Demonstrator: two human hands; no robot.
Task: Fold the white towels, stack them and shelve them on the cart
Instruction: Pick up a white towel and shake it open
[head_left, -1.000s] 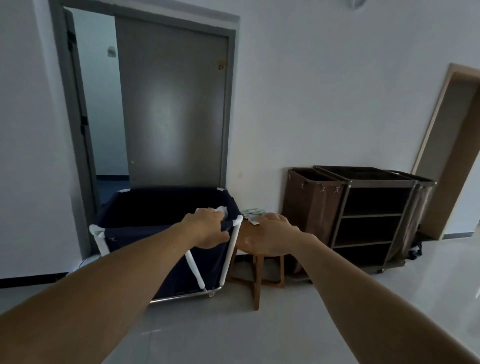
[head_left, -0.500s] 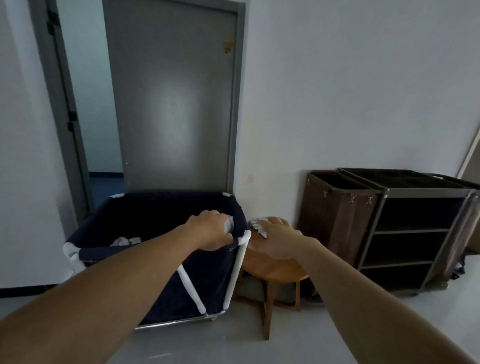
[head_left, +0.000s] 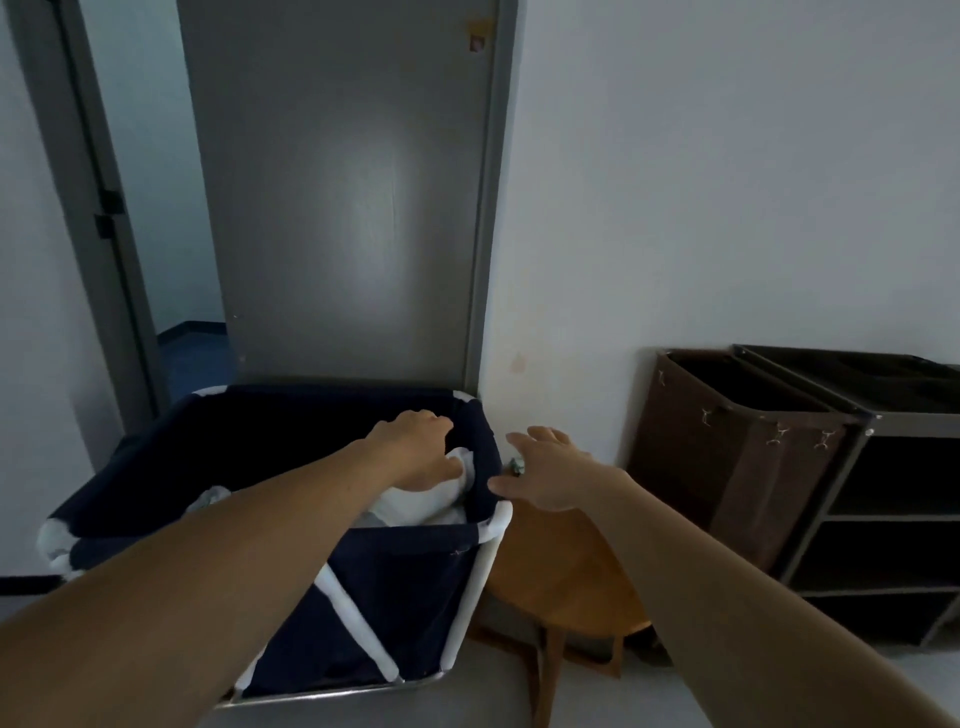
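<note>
Grey tile floor (head_left: 457, 709) carries 3 things, all along the back wall. L: navy cloth laundry bin (head_left: 405, 597) on a white tube frame w/ metal base rail, standing in front of the door. White towels (head_left: 431, 501) are heaped inside by its near R corner, w/ more white cloth showing further L. Middle: round wood bench (head_left: 561, 571) just beside the bin; touching or not, can't tell. One small greenish item (head_left: 516, 464) sits at its far edge, too blurred to ID. R: dark shelf cart (head_left: 883, 519), brown bag (head_left: 727, 467) hung on its L side, shelves in shadow.
</note>
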